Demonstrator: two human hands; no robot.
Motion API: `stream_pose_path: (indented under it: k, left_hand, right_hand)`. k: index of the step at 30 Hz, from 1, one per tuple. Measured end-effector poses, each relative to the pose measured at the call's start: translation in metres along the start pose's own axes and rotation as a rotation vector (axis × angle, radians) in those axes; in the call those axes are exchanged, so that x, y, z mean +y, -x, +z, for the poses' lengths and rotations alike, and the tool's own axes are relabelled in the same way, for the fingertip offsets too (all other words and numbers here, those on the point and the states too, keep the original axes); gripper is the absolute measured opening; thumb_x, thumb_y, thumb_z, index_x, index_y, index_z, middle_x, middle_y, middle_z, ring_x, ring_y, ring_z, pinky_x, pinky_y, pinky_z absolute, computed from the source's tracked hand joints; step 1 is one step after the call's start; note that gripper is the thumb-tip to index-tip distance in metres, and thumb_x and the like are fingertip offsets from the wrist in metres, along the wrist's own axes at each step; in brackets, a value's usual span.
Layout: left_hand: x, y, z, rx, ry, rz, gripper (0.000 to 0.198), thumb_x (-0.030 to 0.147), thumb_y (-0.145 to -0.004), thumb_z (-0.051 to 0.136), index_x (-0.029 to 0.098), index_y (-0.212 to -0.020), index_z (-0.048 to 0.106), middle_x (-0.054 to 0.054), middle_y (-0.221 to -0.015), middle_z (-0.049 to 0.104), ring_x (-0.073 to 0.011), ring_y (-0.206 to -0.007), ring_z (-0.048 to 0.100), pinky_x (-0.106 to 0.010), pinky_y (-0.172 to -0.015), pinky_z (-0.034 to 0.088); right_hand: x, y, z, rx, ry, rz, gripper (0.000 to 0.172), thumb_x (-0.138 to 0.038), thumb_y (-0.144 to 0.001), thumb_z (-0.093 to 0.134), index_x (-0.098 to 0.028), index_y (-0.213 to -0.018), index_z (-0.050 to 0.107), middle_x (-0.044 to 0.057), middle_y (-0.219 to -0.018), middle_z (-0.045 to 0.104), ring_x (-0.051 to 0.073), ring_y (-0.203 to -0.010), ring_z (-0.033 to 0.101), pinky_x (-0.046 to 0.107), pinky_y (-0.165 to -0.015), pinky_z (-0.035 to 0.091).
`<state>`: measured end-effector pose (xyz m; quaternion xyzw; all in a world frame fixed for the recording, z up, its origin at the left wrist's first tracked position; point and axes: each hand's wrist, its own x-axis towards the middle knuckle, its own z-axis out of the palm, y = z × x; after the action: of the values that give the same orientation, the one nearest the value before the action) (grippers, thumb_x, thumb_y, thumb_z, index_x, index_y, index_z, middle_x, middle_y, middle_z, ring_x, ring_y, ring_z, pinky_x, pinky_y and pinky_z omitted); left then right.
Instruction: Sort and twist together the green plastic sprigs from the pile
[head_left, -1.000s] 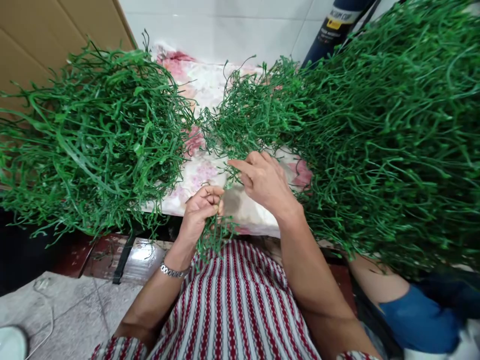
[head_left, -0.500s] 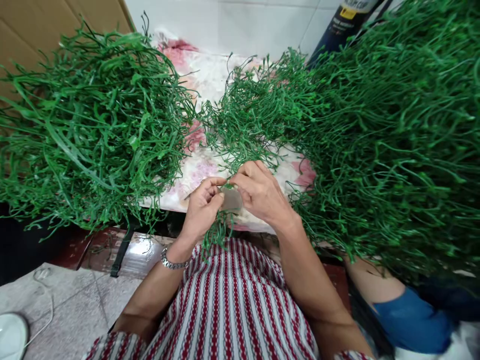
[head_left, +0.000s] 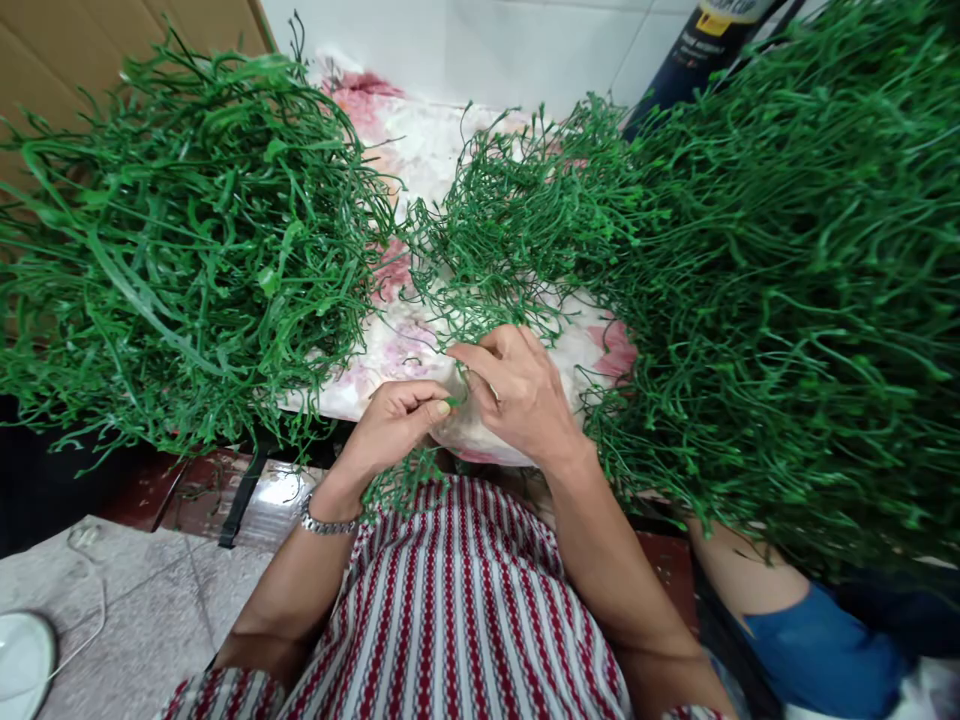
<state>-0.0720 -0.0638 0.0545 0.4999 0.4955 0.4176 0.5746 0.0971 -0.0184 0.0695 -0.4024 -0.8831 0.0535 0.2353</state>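
Observation:
My left hand (head_left: 397, 425) is closed, thumb against forefinger, on a bunch of thin green plastic plant stems (head_left: 409, 482). The stems' loose ends hang below the hand in front of the striped shirt, and a short green tip shows at the thumb. Just to the right and a little higher, my right hand (head_left: 521, 392) is curled with its forefinger reaching left. A thin stem shows at its fingers; the exact grip is partly hidden. Beyond the hands, a smaller heap of green stems (head_left: 525, 225) lies on the floral-patterned cloth (head_left: 427, 150).
A tall pile of green stems (head_left: 202, 240) stands at the left, and a larger one (head_left: 810, 300) fills the right. A dark cylindrical container (head_left: 686, 60) leans by the tiled wall. Cardboard (head_left: 67, 60) is behind the left pile. Another person's knee (head_left: 742, 570) shows at lower right.
My hands have moved apart. The left has shifted down and left with its bunch of stems, while the right stays nearly in place with its forefinger more extended.

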Motion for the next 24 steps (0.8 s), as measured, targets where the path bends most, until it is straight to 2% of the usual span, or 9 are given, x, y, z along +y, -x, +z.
stream_pose_path:
  k: [5,7,10,12,16,20,24]
  left_hand:
    - [-0.002,0.002,-0.006,0.021,-0.110,0.031,0.014,0.023,-0.073,0.059,0.016,-0.063,0.065,0.004,-0.049,0.047,-0.0059,-0.044,0.033,-0.018,-0.043,0.028]
    - [-0.002,0.004,-0.007,0.043,-0.128,0.036,0.013,0.023,-0.073,0.058,0.016,-0.065,0.065,0.004,-0.050,0.048,-0.0063,-0.045,0.036,-0.019,-0.045,0.031]
    - [-0.002,0.004,-0.005,0.119,-0.191,0.070,0.015,0.023,-0.075,0.056,0.015,-0.068,0.066,0.002,-0.056,0.055,-0.0082,-0.051,0.043,-0.019,-0.050,0.035]
    - [-0.005,0.003,-0.001,0.140,-0.259,0.110,0.017,0.024,-0.076,0.054,0.015,-0.069,0.066,0.001,-0.060,0.058,-0.0100,-0.056,0.047,-0.020,-0.052,0.038]
    - [-0.009,0.001,0.009,0.154,-0.397,0.194,0.019,0.024,-0.079,0.050,0.016,-0.071,0.065,0.001,-0.060,0.057,-0.0109,-0.055,0.047,-0.021,-0.052,0.036]
    - [-0.004,0.003,0.015,0.146,-0.619,0.260,0.020,0.019,-0.080,0.046,0.016,-0.066,0.061,0.001,-0.057,0.054,-0.0107,-0.055,0.047,-0.021,-0.055,0.035]
    - [-0.001,0.004,0.016,0.160,-0.737,0.277,0.021,0.013,-0.079,0.044,0.016,-0.066,0.059,0.001,-0.058,0.055,-0.0106,-0.055,0.049,-0.022,-0.057,0.035]
  right_hand:
    - [0.006,0.003,0.002,0.047,0.014,0.009,0.024,-0.018,-0.085,0.044,-0.017,-0.101,0.062,0.010,-0.097,0.055,0.022,-0.089,0.048,0.036,-0.079,0.040]
    - [0.008,0.004,0.004,0.090,-0.013,-0.017,0.021,-0.018,-0.085,0.044,-0.017,-0.096,0.062,0.009,-0.093,0.058,0.020,-0.087,0.051,0.035,-0.078,0.042]
    - [0.008,0.005,0.008,0.237,-0.096,-0.026,0.017,-0.019,-0.085,0.047,-0.015,-0.092,0.062,0.007,-0.084,0.059,0.017,-0.079,0.055,0.030,-0.071,0.046]
    - [0.006,0.005,0.010,0.291,-0.142,-0.025,0.014,-0.019,-0.084,0.050,-0.015,-0.088,0.062,0.007,-0.080,0.059,0.016,-0.076,0.055,0.028,-0.067,0.047]
    - [-0.002,0.006,0.010,0.286,-0.223,-0.041,0.011,-0.017,-0.083,0.050,-0.016,-0.078,0.060,0.006,-0.074,0.057,0.015,-0.070,0.054,0.028,-0.062,0.047]
    - [-0.006,0.006,0.005,0.339,-0.356,0.002,0.008,-0.015,-0.082,0.051,-0.016,-0.080,0.058,0.004,-0.074,0.055,0.014,-0.071,0.054,0.028,-0.063,0.046]
    - [-0.006,0.005,0.002,0.249,-0.480,0.001,0.007,-0.014,-0.083,0.050,-0.016,-0.080,0.057,0.003,-0.076,0.054,0.013,-0.071,0.053,0.028,-0.063,0.045]
